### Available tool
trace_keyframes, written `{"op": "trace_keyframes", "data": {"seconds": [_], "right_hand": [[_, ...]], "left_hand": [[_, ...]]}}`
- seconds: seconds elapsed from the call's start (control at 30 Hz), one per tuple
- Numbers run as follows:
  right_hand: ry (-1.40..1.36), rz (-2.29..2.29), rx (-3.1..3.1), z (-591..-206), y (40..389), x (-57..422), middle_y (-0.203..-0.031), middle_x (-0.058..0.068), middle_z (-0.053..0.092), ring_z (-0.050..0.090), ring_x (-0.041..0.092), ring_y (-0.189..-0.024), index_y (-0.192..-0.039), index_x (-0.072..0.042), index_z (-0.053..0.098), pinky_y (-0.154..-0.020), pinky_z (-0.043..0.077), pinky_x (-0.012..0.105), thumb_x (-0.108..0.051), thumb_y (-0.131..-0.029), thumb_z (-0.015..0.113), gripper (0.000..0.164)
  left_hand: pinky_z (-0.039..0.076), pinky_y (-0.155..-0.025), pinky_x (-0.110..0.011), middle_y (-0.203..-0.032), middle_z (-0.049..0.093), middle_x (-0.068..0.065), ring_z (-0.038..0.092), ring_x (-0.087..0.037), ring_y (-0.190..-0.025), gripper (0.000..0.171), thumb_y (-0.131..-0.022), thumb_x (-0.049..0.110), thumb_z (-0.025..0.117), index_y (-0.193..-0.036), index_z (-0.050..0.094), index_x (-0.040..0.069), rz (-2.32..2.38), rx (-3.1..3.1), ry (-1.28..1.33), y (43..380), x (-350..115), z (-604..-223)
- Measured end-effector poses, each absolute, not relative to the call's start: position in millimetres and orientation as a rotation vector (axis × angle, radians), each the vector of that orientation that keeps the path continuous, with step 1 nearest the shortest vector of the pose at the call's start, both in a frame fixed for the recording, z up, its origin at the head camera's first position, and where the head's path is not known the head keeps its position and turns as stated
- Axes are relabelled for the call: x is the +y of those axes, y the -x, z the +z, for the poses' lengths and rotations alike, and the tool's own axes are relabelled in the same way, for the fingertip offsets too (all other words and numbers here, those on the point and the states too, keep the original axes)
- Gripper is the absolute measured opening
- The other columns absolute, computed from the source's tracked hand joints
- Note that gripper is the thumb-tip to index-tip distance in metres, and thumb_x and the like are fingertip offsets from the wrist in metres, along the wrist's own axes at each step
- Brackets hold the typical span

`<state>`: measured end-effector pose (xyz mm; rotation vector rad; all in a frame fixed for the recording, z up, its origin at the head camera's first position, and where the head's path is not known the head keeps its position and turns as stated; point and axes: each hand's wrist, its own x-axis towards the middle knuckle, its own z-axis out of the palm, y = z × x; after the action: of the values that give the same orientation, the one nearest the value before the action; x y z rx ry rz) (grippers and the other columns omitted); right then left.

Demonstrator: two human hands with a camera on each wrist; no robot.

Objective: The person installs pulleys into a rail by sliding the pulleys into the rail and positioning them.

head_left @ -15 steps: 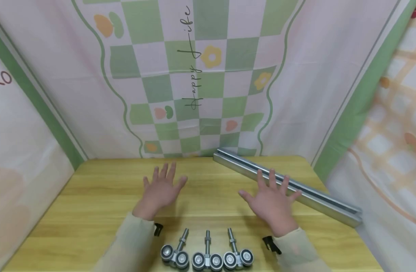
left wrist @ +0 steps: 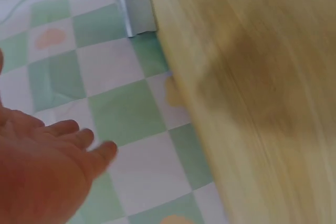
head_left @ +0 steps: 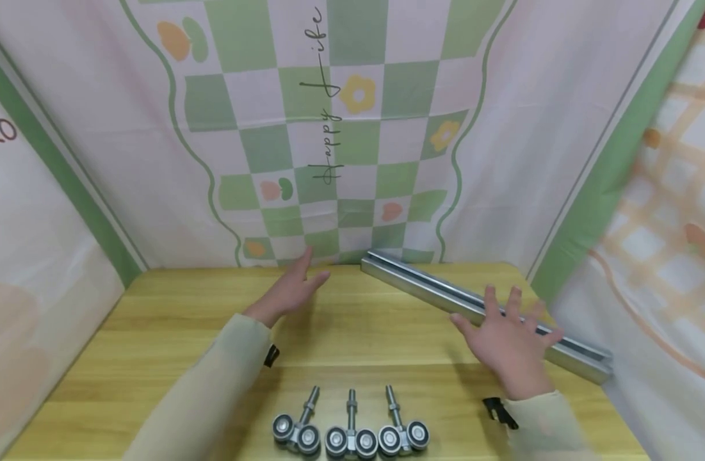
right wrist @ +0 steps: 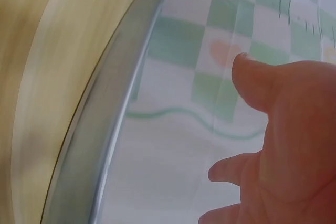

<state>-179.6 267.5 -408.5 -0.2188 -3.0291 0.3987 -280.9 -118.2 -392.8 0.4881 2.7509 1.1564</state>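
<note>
A long metal channel rail (head_left: 427, 286) lies slantwise at the back right of the wooden table, its slot facing up. Over its nearer half hovers my right hand (head_left: 510, 349), fingers spread; the right wrist view shows the rail (right wrist: 105, 114) apart from that hand (right wrist: 294, 145). My left hand (head_left: 287, 296) reaches above the back of the table, left of the rail's far end, with straight fingers and nothing in it. In the left wrist view, the hand (left wrist: 47, 166) is apart from the rail's end (left wrist: 137, 3). Three twin-wheel rollers with threaded bolts (head_left: 352, 426) stand in a row at the front.
The wooden table (head_left: 173, 365) ends against a hanging checkered cloth (head_left: 358, 153) at the back. More cloth hangs along the left (head_left: 47, 269) and right (head_left: 663, 288) sides. The rail's near end reaches the table's right edge.
My left hand has moved forward and slightly right, turning onto its side. The right hand has shifted right along the rail. Rail and rollers stay where they were.
</note>
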Motion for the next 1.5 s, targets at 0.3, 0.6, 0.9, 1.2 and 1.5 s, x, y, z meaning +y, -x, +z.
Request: {"op": "trace_keyframes", "data": {"seconds": [0.3,0.6,0.9,1.2,1.5], "right_hand": [[0.368,0.47,-3.002,-404.5,170.6,322.3,-0.146,0.045,-0.019,-0.023,0.073,-0.122,-0.157,-0.002,-0.001,-0.078,-0.009,0.089,-0.082,-0.089,0.033,0.11],[0.457,0.51,-3.027,-408.4,155.3,368.5,-0.13,0.062,-0.013,-0.008,0.078,-0.121,-0.145,0.018,-0.011,-0.095,0.003,0.081,-0.072,-0.095,0.036,0.113],[0.702,0.635,-3.13,-412.2,151.4,378.9,-0.115,0.067,0.008,0.02,0.079,-0.108,-0.139,0.027,-0.009,-0.087,0.028,0.078,-0.075,-0.092,0.036,0.121],[0.7,0.664,-3.194,-418.3,155.5,383.0,-0.112,0.064,0.021,0.031,0.075,-0.103,-0.132,0.034,0.006,-0.087,0.034,0.075,-0.071,-0.095,0.036,0.116],[0.542,0.528,-3.212,-416.8,158.2,387.4,-0.093,0.053,0.038,0.04,0.071,-0.09,-0.111,0.031,0.035,-0.078,0.037,0.071,-0.057,-0.1,0.04,0.089]], "left_hand": [[0.012,-0.116,-0.051,-0.165,0.011,-0.007,0.013,-0.031,-0.148,0.093,-0.096,0.069,0.043,-0.161,0.005,0.015,1.276,2.635,-0.392,304.6,-98.2,-396.1],[0.015,-0.115,-0.053,-0.165,0.01,-0.003,0.012,-0.03,-0.148,0.101,-0.089,0.068,0.058,-0.161,0.006,0.019,1.314,2.537,-0.288,325.0,-79.4,-402.3],[0.016,-0.115,-0.055,-0.165,0.012,-0.005,0.013,-0.032,-0.148,0.104,-0.086,0.061,0.068,-0.161,0.012,0.014,1.267,2.502,-0.271,335.0,-65.0,-416.9],[0.019,-0.114,-0.054,-0.164,0.016,-0.007,0.02,-0.033,-0.146,0.094,-0.093,0.062,0.057,-0.161,0.01,0.016,1.206,2.481,-0.313,344.8,-57.1,-426.7],[0.017,-0.112,-0.06,-0.164,0.014,-0.002,0.017,-0.034,-0.147,0.093,-0.091,0.071,0.05,-0.161,0.009,0.026,1.139,2.43,-0.35,345.4,-43.9,-427.1]]}}
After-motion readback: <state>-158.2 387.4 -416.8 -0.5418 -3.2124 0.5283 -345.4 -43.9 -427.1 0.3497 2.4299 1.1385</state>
